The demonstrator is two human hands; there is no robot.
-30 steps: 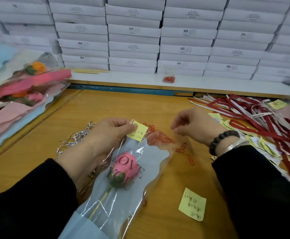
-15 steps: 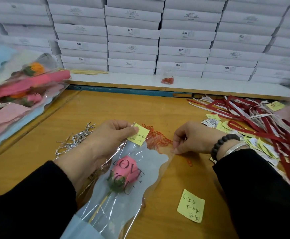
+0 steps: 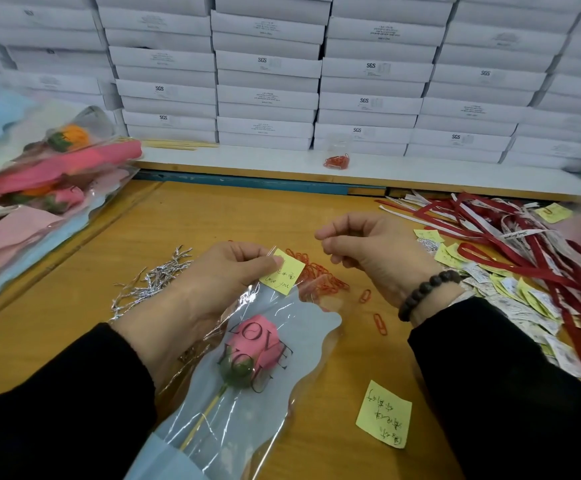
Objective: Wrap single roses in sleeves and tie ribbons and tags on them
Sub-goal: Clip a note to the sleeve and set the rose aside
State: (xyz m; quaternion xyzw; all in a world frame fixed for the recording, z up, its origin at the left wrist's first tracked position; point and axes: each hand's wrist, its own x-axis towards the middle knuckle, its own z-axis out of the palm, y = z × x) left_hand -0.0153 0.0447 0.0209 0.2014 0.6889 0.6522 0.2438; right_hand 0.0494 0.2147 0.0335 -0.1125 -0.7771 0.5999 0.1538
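Observation:
A pink rose (image 3: 256,336) on a pale stem lies in a clear sleeve (image 3: 303,327) printed "LOVE YOU", on the wooden table (image 3: 213,216). My left hand (image 3: 220,282) pinches the sleeve's top edge together with a yellow tag (image 3: 284,276). My right hand (image 3: 372,251) hovers above the pile of red paper clips (image 3: 320,275), thumb and forefinger pinched together as on a clip, which the fingertips hide. Red and white ribbons (image 3: 524,251) lie in a heap at the right.
Silver twist ties (image 3: 154,282) lie left of my left hand. A loose yellow note (image 3: 384,414) and stray clips (image 3: 379,323) are at the front right. Wrapped roses (image 3: 50,188) pile up at the left. Stacked white boxes (image 3: 268,67) and a bag of clips (image 3: 337,161) fill the back shelf.
My right hand dipped to the red paper clip pile, then lifted off it with fingers pinched. My left hand kept its hold on the sleeve and tag.

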